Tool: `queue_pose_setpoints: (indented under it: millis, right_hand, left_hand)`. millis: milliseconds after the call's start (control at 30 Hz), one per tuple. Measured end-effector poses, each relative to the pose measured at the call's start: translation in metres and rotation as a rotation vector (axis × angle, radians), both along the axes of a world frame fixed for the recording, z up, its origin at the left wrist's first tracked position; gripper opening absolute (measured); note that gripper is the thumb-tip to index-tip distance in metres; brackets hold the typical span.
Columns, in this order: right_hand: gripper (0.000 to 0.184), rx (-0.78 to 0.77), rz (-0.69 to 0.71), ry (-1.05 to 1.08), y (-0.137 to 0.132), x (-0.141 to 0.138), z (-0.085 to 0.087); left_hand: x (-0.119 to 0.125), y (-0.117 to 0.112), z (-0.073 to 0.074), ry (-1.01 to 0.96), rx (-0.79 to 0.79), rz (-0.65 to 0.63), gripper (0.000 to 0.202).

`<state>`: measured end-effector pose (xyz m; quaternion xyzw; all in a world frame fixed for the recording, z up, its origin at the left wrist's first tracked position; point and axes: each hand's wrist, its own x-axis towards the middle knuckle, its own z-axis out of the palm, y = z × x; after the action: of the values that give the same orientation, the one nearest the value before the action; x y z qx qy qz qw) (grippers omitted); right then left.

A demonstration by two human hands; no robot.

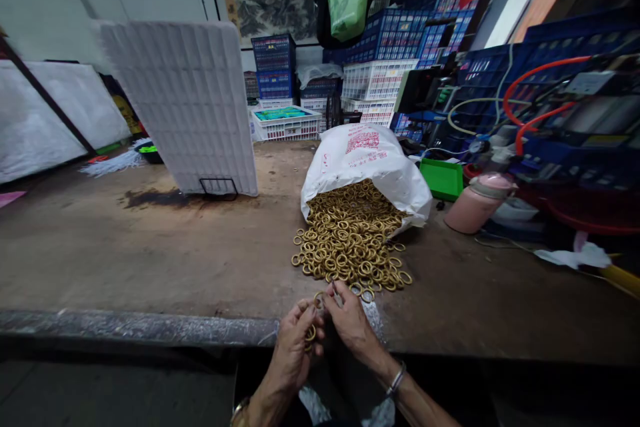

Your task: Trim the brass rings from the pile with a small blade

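Observation:
Several brass-coloured rings are held in my left hand [297, 342], its fingers curled round them. One ring [319, 298] stands up at the left fingertips, where the two hands meet. My right hand [353, 322] is closed in a pinch beside that ring. A small dark tip shows between the right thumb and fingers, too small to name. Just beyond the hands, a pile of brass-coloured rings [345, 244] spills over the tabletop from the mouth of a white woven sack [357, 159] lying on its side.
The wooden table [125, 260] ends in a worn front edge close to me. A tall white ridged panel [185, 107] stands at left in a black wire stand [219, 188]. Right of the sack are a green tray [442, 179] and a pink bottle [475, 204]. Stacked crates [377, 80] fill the back.

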<state>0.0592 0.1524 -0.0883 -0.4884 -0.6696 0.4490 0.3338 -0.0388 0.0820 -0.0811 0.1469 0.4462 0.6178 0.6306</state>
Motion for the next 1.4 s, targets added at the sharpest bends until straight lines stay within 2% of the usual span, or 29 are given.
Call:
queue_pose_setpoints:
  millis: [100,200,333,400,533,700,833,933,1033,1167,1267,1400]
  right_hand:
    - [0.014,-0.043,0.044,0.038,-0.003,0.002,0.000]
    - [0.016,-0.092,0.117,0.043,-0.003,0.004,0.004]
    - [0.023,-0.070,0.155,0.007,-0.002,0.007,0.009]
    - [0.025,-0.030,0.154,-0.043,-0.002,0.007,0.009]
    - [0.026,0.012,0.134,-0.109,-0.004,0.006,0.007]
    - [0.024,-0.061,0.147,-0.027,-0.001,0.007,0.004]
    - [0.019,0.046,0.101,-0.180,0.000,0.012,0.002]
    - [0.011,0.144,0.223,-0.355,-0.005,0.016,0.002]
    - [0.021,0.197,0.322,-0.503,-0.010,0.017,0.004]
    - [0.028,0.240,0.362,-0.651,-0.011,0.015,0.005]
    - [0.029,0.260,0.318,-0.762,-0.006,0.018,0.000]
    - [0.026,0.265,0.113,-0.851,0.007,0.036,-0.008]
  left_hand:
    - [0.001,0.001,-0.004,0.139,0.014,0.021,0.031]
    - [0.000,0.002,-0.003,0.358,-0.003,0.032,0.030]
    - [0.001,0.002,0.004,0.567,0.151,0.058,0.028]
    - [0.003,0.002,0.006,0.547,0.131,0.021,0.029]
    - [0.001,0.001,0.000,0.322,-0.053,-0.134,0.034]
    - [-0.002,-0.001,-0.003,0.200,-0.011,-0.143,0.032]
    - [-0.001,0.001,-0.001,0.210,-0.022,-0.094,0.034]
    - [-0.001,0.004,-0.001,0.265,-0.046,-0.064,0.036]
    - [-0.001,0.006,0.001,0.335,-0.063,-0.052,0.038]
    - [-0.001,0.004,0.006,0.430,-0.017,-0.031,0.038]
    - [0.000,-0.003,0.008,0.427,-0.036,-0.062,0.038]
    - [0.002,-0.009,0.011,0.254,-0.014,-0.143,0.032]
